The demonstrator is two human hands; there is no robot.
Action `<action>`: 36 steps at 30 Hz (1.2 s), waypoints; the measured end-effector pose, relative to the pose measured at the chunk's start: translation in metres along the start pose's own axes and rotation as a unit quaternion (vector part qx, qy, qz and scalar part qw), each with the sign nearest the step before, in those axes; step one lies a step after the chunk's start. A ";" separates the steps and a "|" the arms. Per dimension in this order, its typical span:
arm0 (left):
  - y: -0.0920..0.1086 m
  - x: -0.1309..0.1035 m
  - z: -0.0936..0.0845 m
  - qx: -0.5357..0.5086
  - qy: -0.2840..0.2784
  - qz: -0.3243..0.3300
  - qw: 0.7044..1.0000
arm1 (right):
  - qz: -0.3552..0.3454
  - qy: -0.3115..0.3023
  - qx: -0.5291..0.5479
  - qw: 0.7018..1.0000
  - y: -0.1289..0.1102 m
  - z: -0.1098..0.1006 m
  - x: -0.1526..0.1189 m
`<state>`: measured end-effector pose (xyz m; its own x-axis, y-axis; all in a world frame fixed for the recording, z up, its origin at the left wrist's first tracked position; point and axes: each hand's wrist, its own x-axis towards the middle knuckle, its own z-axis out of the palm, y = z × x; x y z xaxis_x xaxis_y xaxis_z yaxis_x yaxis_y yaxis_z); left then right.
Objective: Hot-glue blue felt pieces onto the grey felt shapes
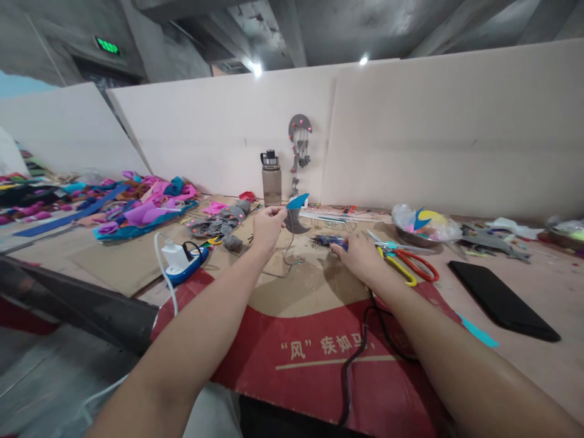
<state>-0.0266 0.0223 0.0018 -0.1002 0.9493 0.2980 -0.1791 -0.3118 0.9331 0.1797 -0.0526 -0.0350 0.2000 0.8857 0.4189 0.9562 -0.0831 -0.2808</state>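
My left hand [269,228] is raised over the middle of the board, thumb and forefinger pinched on a blue felt piece [298,201]. Directly below that piece is a grey felt crescent [298,224]; whether the two are joined I cannot tell. Thin grey string [289,252] trails down to the board. Farther right, my right hand [358,250] is closed around a blue glue gun [326,241], mostly covered by the fingers, and a black cord [353,359] runs from under the wrist. Right beside this hand lie red-handled scissors [417,263] and yellow-handled scissors [399,267].
A bottle [272,182] stands by the white partition [205,134], where a grey moon ornament [300,131] hangs. Felt scraps [150,204] and a power strip [185,267] are left. A bowl [413,240] and a black phone [502,298] lie right. Red-printed cardboard [292,328] covers the front.
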 end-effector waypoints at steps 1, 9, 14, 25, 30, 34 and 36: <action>0.000 -0.001 0.001 0.004 -0.004 0.006 1.000 | 0.011 0.004 -0.002 1.000 0.004 0.008 0.001; -0.008 -0.004 0.008 0.007 -0.049 0.070 0.996 | 0.055 -0.004 0.112 0.992 0.029 0.032 0.015; -0.003 -0.005 0.005 -0.022 -0.033 -0.004 0.999 | 0.153 -0.010 0.381 0.912 0.030 0.021 0.023; -0.003 0.000 0.004 -0.128 -0.018 -0.086 0.988 | 0.167 0.019 0.591 0.789 -0.022 -0.025 0.005; -0.005 0.000 0.005 -0.140 -0.030 -0.077 0.987 | 0.038 0.026 0.556 0.830 -0.036 -0.028 -0.005; -0.006 -0.001 0.006 -0.140 -0.046 -0.066 0.987 | -0.004 0.033 0.485 0.874 -0.033 -0.021 -0.007; -0.007 -0.001 0.007 -0.143 -0.056 -0.067 0.986 | -0.027 0.051 0.444 0.894 -0.031 -0.019 -0.007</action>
<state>-0.0185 0.0238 -0.0035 0.0484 0.9762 0.2115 -0.4541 -0.1671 0.8751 0.1527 -0.0651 -0.0133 0.2195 0.8279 0.5162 0.4279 0.3938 -0.8135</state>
